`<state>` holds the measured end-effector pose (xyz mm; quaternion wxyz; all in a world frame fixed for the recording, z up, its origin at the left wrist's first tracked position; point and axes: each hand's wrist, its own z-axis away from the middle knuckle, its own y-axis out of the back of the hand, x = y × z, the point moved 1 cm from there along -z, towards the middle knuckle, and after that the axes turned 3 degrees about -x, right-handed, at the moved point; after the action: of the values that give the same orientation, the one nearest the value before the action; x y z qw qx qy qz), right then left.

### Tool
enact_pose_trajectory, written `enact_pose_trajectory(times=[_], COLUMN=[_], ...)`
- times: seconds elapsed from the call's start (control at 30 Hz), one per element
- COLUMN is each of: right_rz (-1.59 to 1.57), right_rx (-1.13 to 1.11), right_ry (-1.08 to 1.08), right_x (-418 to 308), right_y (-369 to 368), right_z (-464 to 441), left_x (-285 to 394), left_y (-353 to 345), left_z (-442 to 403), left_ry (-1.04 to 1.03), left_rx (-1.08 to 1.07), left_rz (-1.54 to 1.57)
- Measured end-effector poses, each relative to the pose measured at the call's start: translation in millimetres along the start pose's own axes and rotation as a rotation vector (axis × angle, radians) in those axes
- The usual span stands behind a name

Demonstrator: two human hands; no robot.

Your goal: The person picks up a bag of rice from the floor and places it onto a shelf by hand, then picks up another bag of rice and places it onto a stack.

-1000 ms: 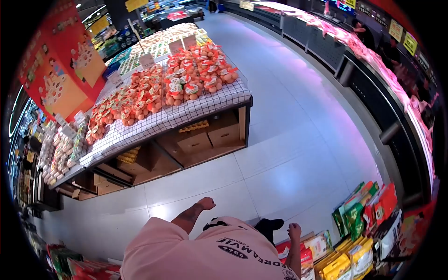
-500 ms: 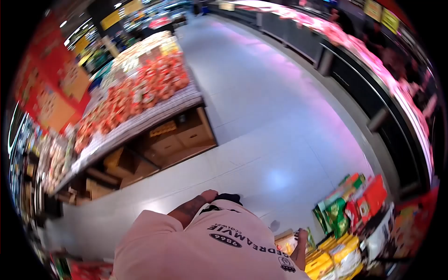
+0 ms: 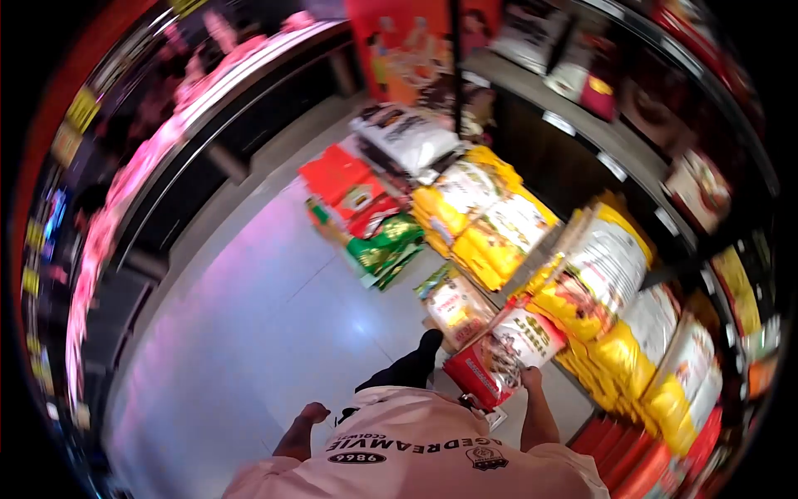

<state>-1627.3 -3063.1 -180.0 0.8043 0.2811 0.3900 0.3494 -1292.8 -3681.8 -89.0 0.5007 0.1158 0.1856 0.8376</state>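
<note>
My left hand [image 3: 315,412] is held low beside my pink shirt [image 3: 399,441], above the floor; its fingers are curled in with nothing visible in them. At the right, my right hand [image 3: 530,378] appears at the lower edge of a red and white bag [image 3: 507,353]. Whether it touches the bag is unclear, and its fingers are too blurred to read. Just beyond that bag lies another packaged bag [image 3: 457,309]. A dark shoe [image 3: 431,342] shows in front of the shirt.
Stacks of yellow bags [image 3: 499,233] stand ahead and to the right, beside green packs [image 3: 386,249] and red packs [image 3: 341,179]. Shelves [image 3: 573,116] with price labels rise behind them. A long dark counter [image 3: 241,112] with pink-lit goods runs along the left.
The view has turned right: the egg display has left the frame, and the bag stacks and shelves now fill the right side. My right hand now appears beside the red and white bag.
</note>
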Motion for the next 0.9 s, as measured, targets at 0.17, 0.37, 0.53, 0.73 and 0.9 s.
enact_pose_trajectory(times=[0.17,0.37,0.53,0.73,0.9], right_rz=[-0.546,-0.482,-0.659,-1.221,-1.231], right_rx=[0.274,0.700,0.613,0.268,0.168], right_ry=[-0.639,-0.892,-0.962,-1.248,-1.326], right_x=[145,156,26,-38,-2], right_y=[50,-23,-96,-201,-209], right_z=[137,265,315,382,415], left_x=[52,348,637,775,675], left_y=[282,551,530,295,148], left_z=[-127,-214,-235,-113,37], left_ry=[-0.126,-0.643,-1.019,-1.424,-1.519], left_rx=[-0.020,0.608,0.212,-0.146,-0.384], left_rz=[-0.468,-0.109,0.049,-0.320,-0.663])
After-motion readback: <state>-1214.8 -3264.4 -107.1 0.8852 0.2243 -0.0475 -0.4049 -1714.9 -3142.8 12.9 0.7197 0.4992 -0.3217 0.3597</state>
